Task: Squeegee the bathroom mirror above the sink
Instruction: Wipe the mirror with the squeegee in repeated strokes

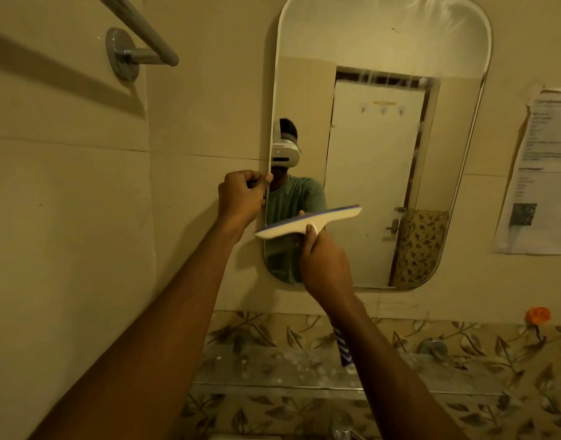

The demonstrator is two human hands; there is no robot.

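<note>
Curled round the squeegee handle is the right hand, while the left hand pinches the mirror edge.

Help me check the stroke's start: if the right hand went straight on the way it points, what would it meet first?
Probably the mirror: the right hand grips the squeegee, blade leading toward the lower-left glass, with nothing between. Whether the blade already touches the glass is unclear.
</note>
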